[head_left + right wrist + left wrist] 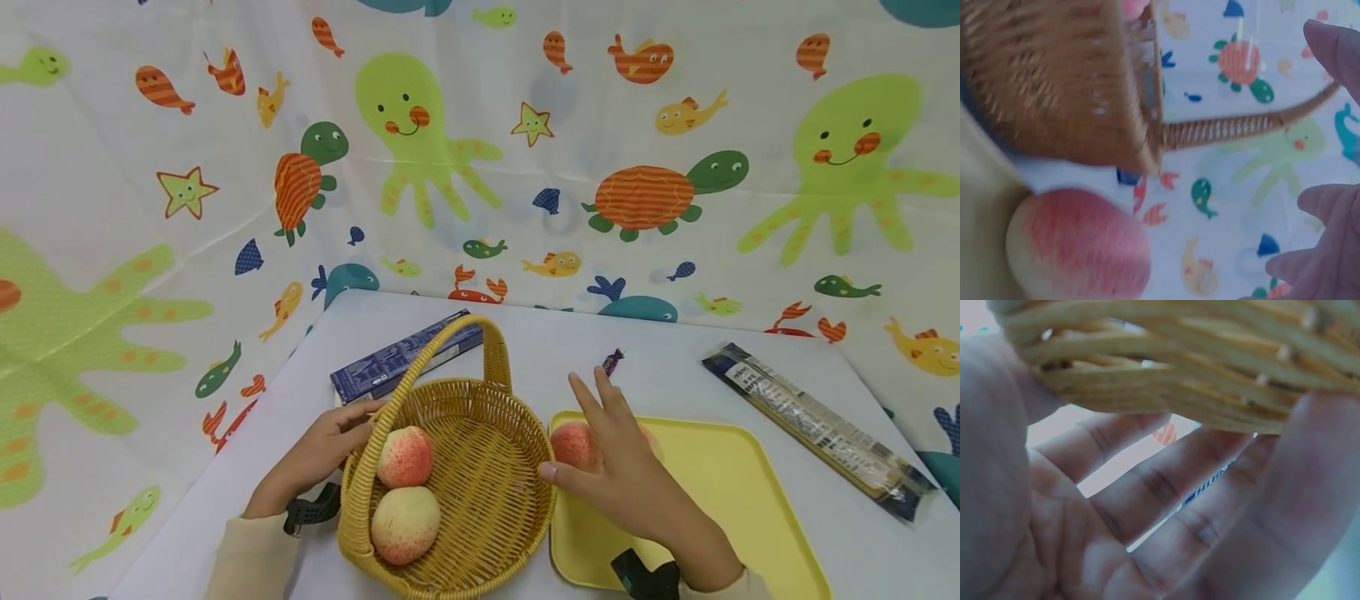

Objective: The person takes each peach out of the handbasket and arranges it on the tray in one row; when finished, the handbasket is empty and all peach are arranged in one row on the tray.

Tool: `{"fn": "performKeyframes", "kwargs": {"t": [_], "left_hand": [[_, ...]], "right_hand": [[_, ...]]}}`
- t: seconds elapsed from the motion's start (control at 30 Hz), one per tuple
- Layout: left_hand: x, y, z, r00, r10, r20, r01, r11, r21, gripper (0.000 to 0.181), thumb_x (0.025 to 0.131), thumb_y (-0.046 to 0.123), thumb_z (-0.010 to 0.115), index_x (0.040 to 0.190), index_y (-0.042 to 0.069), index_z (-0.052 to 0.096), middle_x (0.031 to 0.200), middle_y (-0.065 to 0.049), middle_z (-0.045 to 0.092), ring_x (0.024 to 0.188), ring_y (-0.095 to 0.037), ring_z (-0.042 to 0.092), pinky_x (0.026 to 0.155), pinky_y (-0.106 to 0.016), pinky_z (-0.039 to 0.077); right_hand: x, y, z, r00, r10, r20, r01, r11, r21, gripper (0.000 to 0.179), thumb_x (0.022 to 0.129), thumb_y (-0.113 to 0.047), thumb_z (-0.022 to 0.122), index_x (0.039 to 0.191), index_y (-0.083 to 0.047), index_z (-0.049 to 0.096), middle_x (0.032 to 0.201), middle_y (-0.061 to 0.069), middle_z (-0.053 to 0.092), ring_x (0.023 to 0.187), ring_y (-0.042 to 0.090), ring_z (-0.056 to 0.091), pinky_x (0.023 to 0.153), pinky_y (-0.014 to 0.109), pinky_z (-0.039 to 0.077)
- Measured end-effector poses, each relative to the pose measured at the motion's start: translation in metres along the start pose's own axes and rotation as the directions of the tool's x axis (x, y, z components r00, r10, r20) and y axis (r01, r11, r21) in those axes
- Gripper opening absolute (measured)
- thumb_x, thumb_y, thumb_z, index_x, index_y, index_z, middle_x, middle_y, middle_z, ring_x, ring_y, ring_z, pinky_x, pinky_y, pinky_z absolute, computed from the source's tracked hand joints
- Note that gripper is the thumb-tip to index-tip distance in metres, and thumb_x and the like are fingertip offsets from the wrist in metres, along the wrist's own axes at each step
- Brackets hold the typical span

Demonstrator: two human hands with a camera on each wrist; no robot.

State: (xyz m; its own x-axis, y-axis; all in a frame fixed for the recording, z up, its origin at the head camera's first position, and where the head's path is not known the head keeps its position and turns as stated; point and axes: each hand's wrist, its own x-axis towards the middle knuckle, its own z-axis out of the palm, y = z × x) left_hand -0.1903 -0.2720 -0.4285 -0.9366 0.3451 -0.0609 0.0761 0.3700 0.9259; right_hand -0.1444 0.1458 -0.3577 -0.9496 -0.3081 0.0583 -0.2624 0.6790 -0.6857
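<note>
Left hand has the basket by its side, thumb and fingers gripping it, with two peaches inside. Right hand is spread, hovering over the tray, where two more peaches sit by its far edge. Box is near the table's far left corner, packet along its right edge.
</note>
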Motion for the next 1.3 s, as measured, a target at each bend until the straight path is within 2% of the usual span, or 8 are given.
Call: {"fn": "performKeyframes", "kwargs": {"t": [0.2,0.47,0.53,0.7,0.87,1.17,1.3], "left_hand": [[0.002,0.000,-0.001,1.000,0.010,0.001,-0.010,1.000,0.019,0.049,0.111,0.027,0.053,0.154,0.003,0.050,0.120,-0.022,0.070,0.084,-0.023,0.074,0.064,-0.042,0.064],[0.004,0.000,0.000,1.000,-0.001,0.002,0.001,1.000,-0.005,0.049,0.110,0.027,0.054,0.153,0.005,0.051,0.123,-0.022,0.070,0.086,-0.024,0.074,0.066,-0.042,0.064],[0.004,0.000,0.000,1.000,-0.003,0.001,0.003,1.000,-0.014,0.049,0.110,0.027,0.055,0.153,0.004,0.051,0.124,-0.022,0.070,0.088,-0.024,0.074,0.066,-0.042,0.064],[0.003,0.001,0.002,1.000,-0.001,0.001,0.001,1.000,-0.024,0.047,0.111,0.027,0.054,0.152,0.005,0.053,0.124,-0.022,0.070,0.090,-0.024,0.075,0.068,-0.042,0.065],[0.003,0.001,0.003,1.000,-0.004,0.002,0.004,0.999,-0.034,0.047,0.110,0.027,0.054,0.151,0.004,0.053,0.121,-0.021,0.071,0.089,-0.025,0.075,0.068,-0.043,0.065],[0.000,0.002,0.001,1.000,0.020,0.018,-0.019,0.999,-0.036,0.049,0.111,0.023,0.052,0.154,-0.001,0.048,0.117,-0.025,0.069,0.081,-0.022,0.075,0.064,-0.041,0.064],[0.000,0.002,0.000,1.000,0.024,0.020,-0.023,0.999,-0.038,0.049,0.111,0.022,0.052,0.154,-0.001,0.047,0.115,-0.025,0.069,0.077,-0.022,0.074,0.063,-0.041,0.064]], "right_hand": [[0.007,-0.027,0.015,0.995,-0.065,0.080,0.060,0.996,0.062,0.104,0.086,-0.070,0.073,0.167,-0.041,0.015,0.175,0.000,-0.006,0.160,0.041,-0.002,0.112,0.082,0.021],[0.025,-0.051,0.037,0.975,-0.125,0.183,0.109,0.989,0.098,0.103,0.087,-0.067,0.074,0.164,-0.048,0.009,0.174,-0.006,-0.008,0.160,0.033,-0.002,0.117,0.075,0.024],[0.031,-0.055,0.044,0.971,-0.140,0.194,0.120,0.987,0.109,0.102,0.088,-0.067,0.074,0.165,-0.048,0.010,0.175,-0.002,-0.005,0.160,0.034,0.002,0.117,0.075,0.025],[0.051,-0.062,0.059,0.951,-0.170,0.257,0.137,0.980,0.143,0.102,0.089,-0.066,0.072,0.168,-0.037,0.014,0.175,0.005,0.000,0.160,0.032,0.005,0.120,0.070,0.024],[0.070,-0.067,0.069,0.927,-0.173,0.331,0.124,0.979,0.165,0.101,0.091,-0.061,0.071,0.169,-0.029,0.016,0.175,0.008,0.001,0.160,0.032,0.007,0.122,0.065,0.024],[0.092,-0.073,0.089,0.905,-0.126,0.405,0.058,0.983,0.176,0.096,0.092,-0.059,0.069,0.168,-0.035,0.015,0.175,0.008,0.004,0.160,0.029,0.011,0.122,0.062,0.028],[0.100,-0.076,0.097,0.894,-0.123,0.430,0.033,0.977,0.210,0.096,0.094,-0.058,0.070,0.169,-0.032,0.015,0.175,0.012,0.006,0.159,0.031,0.013,0.122,0.060,0.029]]}}
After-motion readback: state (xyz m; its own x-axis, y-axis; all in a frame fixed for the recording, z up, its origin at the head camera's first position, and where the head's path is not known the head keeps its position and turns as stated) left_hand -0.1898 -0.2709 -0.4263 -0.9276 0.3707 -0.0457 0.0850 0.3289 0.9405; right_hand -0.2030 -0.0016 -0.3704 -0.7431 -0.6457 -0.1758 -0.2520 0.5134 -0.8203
